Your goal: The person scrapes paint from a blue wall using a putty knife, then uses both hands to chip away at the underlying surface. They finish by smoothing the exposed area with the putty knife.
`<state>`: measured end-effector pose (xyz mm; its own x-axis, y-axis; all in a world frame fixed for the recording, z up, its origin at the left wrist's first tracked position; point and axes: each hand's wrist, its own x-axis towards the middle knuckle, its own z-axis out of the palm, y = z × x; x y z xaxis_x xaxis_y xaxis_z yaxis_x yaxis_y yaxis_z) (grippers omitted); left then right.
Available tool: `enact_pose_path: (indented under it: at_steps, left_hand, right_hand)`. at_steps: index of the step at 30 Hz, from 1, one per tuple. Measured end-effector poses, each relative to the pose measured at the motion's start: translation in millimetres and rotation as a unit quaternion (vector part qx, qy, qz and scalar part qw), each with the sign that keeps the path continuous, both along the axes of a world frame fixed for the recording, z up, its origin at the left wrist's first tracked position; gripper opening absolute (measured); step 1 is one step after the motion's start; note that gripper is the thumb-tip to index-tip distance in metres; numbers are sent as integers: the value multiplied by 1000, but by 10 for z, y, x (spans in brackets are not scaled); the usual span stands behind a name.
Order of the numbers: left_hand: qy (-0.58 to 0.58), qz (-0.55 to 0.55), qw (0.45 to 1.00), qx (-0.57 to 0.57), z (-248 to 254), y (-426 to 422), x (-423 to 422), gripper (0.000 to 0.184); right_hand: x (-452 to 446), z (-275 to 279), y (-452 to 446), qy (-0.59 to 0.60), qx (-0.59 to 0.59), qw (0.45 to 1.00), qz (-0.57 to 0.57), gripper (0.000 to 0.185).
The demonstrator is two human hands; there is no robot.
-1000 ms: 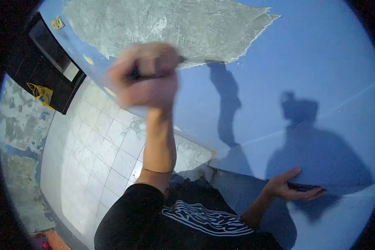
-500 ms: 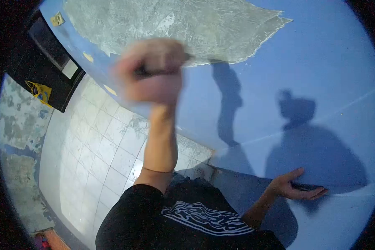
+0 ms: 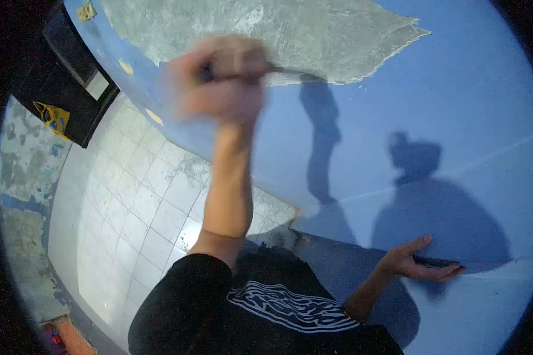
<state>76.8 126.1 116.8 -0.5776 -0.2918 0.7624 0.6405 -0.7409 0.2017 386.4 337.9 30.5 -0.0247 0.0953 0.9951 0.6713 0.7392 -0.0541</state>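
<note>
My left hand, blurred by motion, is raised in a fist in front of the blue wall. It grips a scraper, whose thin dark blade sticks out to the right; its handle is hidden in the fingers. The blade lies over the lower edge of a bare grey patch, where the blue paint is gone; whether it touches is unclear. Lower right, my right hand is by the wall, thumb apart from the fingers. A dark flat thing lies between them, its kind not clear.
The blue wall carries shadows of my arm and body. Pale floor tiles run along its base. A dark doorway with a yellow bag stands at the left, beside a stained, peeling wall.
My left hand is a little higher, and more of the scraper's blade shows at its right. The right hand has hardly moved. The view has shifted slightly.
</note>
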Motion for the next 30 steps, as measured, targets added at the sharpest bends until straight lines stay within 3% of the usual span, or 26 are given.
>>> enact_pose_path:
  at_steps: [2,6,8,10,12,13,14,16,18,20,21,22,24,26,28,29,30]
  left_hand:
    - [8,-151,983,-100,59,-102,-46,40]
    - [131,-257,957,25,226,-484,92,38]
    - [-4,-143,988,-52,83,40,-5,37]
    - [-16,-131,989,-70,183,-26,94,38]
    - [167,-133,976,-37,291,-242,232,40]
    - [163,-242,954,69,244,-401,162,41]
    - [161,-240,955,68,165,-286,134,41]
    - [8,-83,994,-76,84,32,91,41]
    - [28,-123,988,-85,157,-112,81,43]
    - [139,-168,974,55,217,-535,37,45]
    - [94,-230,967,54,243,-728,13,50]
    - [19,77,996,32,203,-276,39,56]
    - [-106,-145,981,-71,133,-84,37,56]
    - [24,-114,992,-52,179,-291,41,57]
    - [57,-360,919,148,174,-512,49,58]
    - [-8,-163,983,81,92,-291,24,56]
    - [-73,41,996,8,45,-74,31,54]
  right_hand:
    - [0,-4,-22,-5,0,1000,-14,74]
    - [-37,-18,17,7,-7,1000,24,75]
    - [5,-6,0,9,-6,999,45,76]
    - [-2,13,-55,-16,-16,999,-35,78]
    - [16,10,-10,-12,-12,1000,-14,78]
    - [-13,-5,12,3,-11,1000,5,78]
    - [-10,-11,8,1,-12,1000,7,78]
    - [-3,-27,-11,19,-37,998,41,81]
    - [-8,-49,3,20,-36,998,37,82]
    - [-9,-36,40,15,-31,999,37,82]
    - [-26,-43,38,29,-34,997,58,82]
    - [4,-47,20,36,-38,996,79,82]
    - [14,-44,15,25,-34,998,56,82]
    - [10,-47,26,13,-30,999,29,83]
    - [-2,-47,43,23,-21,997,70,84]
    - [-1,-40,32,23,-20,997,69,84]
    - [13,-37,9,10,-23,998,49,83]
